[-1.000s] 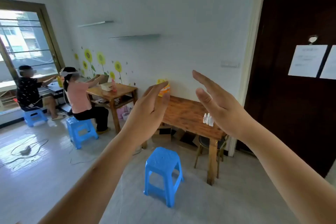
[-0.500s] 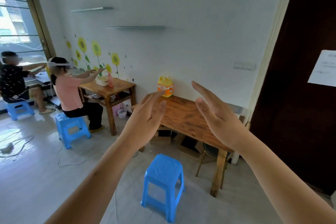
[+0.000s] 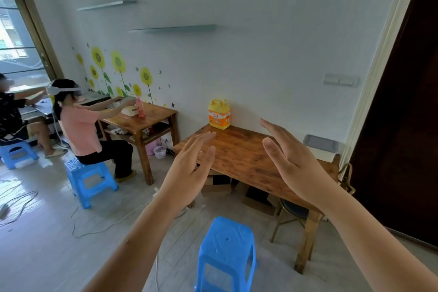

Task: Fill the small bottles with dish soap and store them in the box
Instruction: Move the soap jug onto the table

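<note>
Holds left hand [image 3: 189, 170] and right hand [image 3: 291, 163] up in front, apart, palms turned toward each other, fingers straight and loosely spread, gripping nothing. Keeps the same pose as half a second ago, only closer to the wooden table [image 3: 239, 149] and looking further down onto it.

Shows the yellow dish soap jug [image 3: 219, 114] upright at the table's far edge by the wall, fully clear between the hands now. Had it half hidden behind the left fingertips a second ago.

Brings a white box [image 3: 321, 147] with grey lid on into sight at the table's right end near the door frame. Does not show it in either earlier frame.

Loses the small bottles: seen a second ago on the table's right part, now out of sight, with the right hand covering that spot.

Keeps the blue stool [image 3: 226, 251] in front of the table, nearer and lower in view than before. Shows cardboard [image 3: 218, 182] and a round metal-legged seat [image 3: 292, 212] under the table.

Shows at left a person in pink shirt [image 3: 80, 130] seated on a second blue stool [image 3: 91, 179] at another wooden table [image 3: 142, 123], hand at a pink bottle [image 3: 140, 108].

Cuts the dark door [image 3: 403, 125] to a strip at right, with its papers gone from view.
</note>
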A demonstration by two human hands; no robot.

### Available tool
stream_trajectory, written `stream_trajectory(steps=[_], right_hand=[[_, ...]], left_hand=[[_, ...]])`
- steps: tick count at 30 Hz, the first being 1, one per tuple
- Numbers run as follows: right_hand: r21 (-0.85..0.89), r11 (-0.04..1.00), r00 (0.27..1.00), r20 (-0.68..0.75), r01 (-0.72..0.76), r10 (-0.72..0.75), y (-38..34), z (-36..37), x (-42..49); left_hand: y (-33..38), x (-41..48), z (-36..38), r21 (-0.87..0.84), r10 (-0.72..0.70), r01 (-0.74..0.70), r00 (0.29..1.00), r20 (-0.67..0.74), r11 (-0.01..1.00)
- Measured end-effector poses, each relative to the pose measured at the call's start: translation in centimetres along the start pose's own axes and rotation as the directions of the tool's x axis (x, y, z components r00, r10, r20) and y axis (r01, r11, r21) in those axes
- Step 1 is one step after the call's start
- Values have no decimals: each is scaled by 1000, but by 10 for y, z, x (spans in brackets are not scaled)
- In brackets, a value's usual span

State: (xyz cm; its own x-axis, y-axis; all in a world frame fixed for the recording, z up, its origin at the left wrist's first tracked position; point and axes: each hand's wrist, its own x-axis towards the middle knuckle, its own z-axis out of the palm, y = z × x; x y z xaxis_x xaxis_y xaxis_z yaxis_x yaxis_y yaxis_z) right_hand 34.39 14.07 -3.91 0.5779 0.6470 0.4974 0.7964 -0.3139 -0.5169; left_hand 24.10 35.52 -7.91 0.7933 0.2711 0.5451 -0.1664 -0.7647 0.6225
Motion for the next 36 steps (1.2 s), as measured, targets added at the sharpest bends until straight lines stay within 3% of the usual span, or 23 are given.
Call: stream_trajectory(steps=[11, 20, 36], right_hand=[[0, 999, 999, -31, -37, 37, 132, 44, 168], [14, 997, 997, -13, -82, 82, 194, 93, 275], [-48, 957, 957, -76, -286, 282, 206, 253, 464]], left_hand=[[-90, 175, 42, -33, -12, 13, 1000, 19, 999], [-183, 271, 65, -36, -48, 51, 996, 75, 998], [-424, 429, 19, -117, -29, 53, 979, 201, 992]])
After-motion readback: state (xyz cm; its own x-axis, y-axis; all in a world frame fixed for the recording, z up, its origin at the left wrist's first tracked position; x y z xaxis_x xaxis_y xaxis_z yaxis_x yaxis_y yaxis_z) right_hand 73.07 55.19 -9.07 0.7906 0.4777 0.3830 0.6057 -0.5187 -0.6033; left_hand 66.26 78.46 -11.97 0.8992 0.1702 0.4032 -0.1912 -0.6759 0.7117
